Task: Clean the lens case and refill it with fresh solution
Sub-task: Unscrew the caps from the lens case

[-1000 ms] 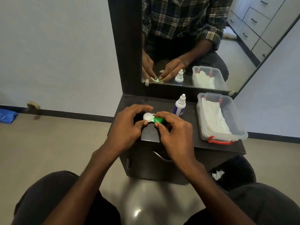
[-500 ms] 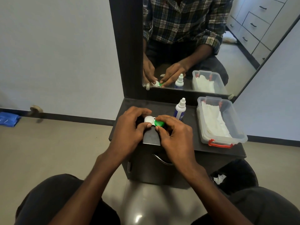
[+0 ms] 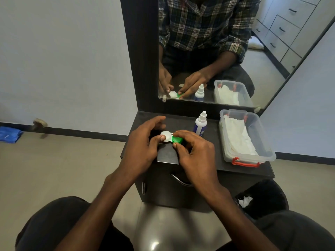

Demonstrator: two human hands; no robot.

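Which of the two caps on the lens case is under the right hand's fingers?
The green cap; the right hand grips it. The white cap beside it is under the left hand's thumb.

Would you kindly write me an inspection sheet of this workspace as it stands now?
Surface: dark cabinet top below a mirror.
Job's things: lens case, white cap and green cap both on; solution bottle upright, capped, beside it.
Clutter: clear lidless box holding white tissues.
Grippers: left hand grips the white end; right hand grips the green cap.
Cables: nothing seen.
Surroundings: blue cloth on the floor; dark bin at right.
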